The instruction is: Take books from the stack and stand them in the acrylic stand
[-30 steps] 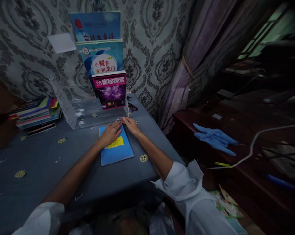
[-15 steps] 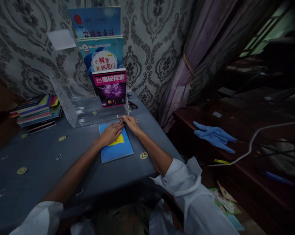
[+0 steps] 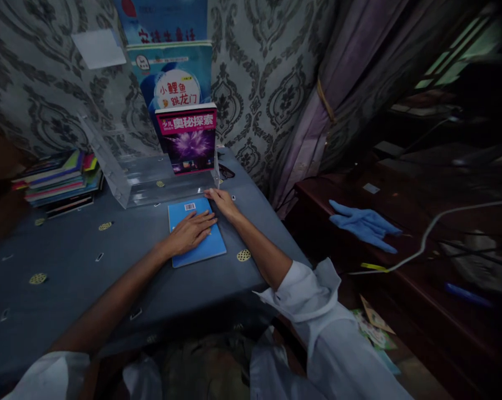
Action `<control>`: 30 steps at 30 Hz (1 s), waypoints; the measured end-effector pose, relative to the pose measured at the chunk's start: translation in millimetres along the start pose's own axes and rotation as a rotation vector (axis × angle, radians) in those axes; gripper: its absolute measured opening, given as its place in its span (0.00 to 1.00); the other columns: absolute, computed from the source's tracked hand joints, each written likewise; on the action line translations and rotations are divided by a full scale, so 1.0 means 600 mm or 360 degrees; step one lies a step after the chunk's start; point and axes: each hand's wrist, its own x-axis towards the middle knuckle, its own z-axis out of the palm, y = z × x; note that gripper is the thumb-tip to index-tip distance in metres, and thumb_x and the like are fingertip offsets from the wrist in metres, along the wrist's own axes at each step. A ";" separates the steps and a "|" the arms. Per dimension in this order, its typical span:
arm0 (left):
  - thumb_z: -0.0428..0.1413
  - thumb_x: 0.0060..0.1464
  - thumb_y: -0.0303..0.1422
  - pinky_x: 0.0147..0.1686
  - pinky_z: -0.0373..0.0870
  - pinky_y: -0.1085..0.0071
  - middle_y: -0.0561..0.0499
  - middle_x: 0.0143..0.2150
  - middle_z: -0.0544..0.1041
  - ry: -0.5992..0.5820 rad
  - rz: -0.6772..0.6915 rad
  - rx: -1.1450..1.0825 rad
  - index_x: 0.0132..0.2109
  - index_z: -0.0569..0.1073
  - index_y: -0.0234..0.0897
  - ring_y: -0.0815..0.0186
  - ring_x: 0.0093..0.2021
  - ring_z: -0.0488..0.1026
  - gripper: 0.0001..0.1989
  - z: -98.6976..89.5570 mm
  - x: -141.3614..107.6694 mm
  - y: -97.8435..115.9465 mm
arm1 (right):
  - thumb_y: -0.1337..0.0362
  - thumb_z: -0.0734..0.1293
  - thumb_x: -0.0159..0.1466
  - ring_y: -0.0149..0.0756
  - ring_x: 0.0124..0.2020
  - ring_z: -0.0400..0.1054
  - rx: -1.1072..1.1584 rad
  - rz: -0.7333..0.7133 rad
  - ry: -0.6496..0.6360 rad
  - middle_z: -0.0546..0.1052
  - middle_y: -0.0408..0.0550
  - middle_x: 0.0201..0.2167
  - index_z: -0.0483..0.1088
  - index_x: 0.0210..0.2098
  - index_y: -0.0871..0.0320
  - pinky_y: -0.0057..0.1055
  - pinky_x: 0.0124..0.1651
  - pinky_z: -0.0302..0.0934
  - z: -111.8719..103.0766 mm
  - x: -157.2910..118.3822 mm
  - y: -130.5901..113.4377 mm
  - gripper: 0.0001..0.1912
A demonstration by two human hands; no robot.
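Note:
A blue book (image 3: pixel 204 251) lies on the cloth-covered table with a barcode at its top edge. My left hand (image 3: pixel 190 233) rests flat across its middle, fingers stretched out and holding nothing. At the book's upper right corner is my right hand (image 3: pixel 221 203), its fingers bent together; whether they grip anything is too small to tell. Just behind them stands a clear acrylic rack (image 3: pixel 167 191), which bears a purple and pink book (image 3: pixel 188 141), a light blue book (image 3: pixel 178 89) and a darker blue book (image 3: pixel 163 19) in rising tiers.
Stacked books (image 3: pixel 63 180) sit on the table (image 3: pixel 71 266) at the left. Glasses (image 3: pixel 226 171) lie behind the rack's right end. On the dark red furniture at the right are a blue glove (image 3: pixel 363 223) and a pale cable (image 3: pixel 428 236). A curtain (image 3: pixel 304 133) hangs behind.
My left hand has slid down and right over the book, now covering the yellow patch and uncovering the barcode. My right hand stays near the upper corner. The view has tilted slightly down.

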 end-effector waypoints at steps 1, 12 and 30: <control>0.40 0.71 0.38 0.71 0.46 0.52 0.49 0.71 0.61 -0.0009 0.0018 -0.0014 0.67 0.65 0.44 0.62 0.73 0.52 0.23 0.000 -0.004 0.005 | 0.46 0.60 0.70 0.43 0.51 0.77 0.0001 -0.0011 -0.0004 0.82 0.51 0.45 0.78 0.45 0.59 0.41 0.58 0.67 0.000 0.001 0.001 0.25; 0.41 0.72 0.38 0.71 0.47 0.53 0.54 0.71 0.61 -0.0059 0.0221 -0.0125 0.68 0.64 0.50 0.64 0.73 0.52 0.22 0.001 -0.062 0.069 | 0.44 0.61 0.69 0.46 0.51 0.77 0.0043 -0.0055 -0.0005 0.83 0.53 0.44 0.79 0.45 0.59 0.44 0.59 0.65 -0.001 0.002 0.013 0.26; 0.42 0.72 0.43 0.72 0.47 0.58 0.54 0.71 0.62 -0.0018 0.0160 -0.0229 0.67 0.65 0.49 0.66 0.72 0.55 0.22 -0.004 -0.073 0.062 | 0.59 0.62 0.69 0.45 0.59 0.70 -0.0732 -0.0457 -0.0129 0.77 0.54 0.56 0.78 0.48 0.58 0.44 0.64 0.61 -0.004 -0.030 -0.003 0.16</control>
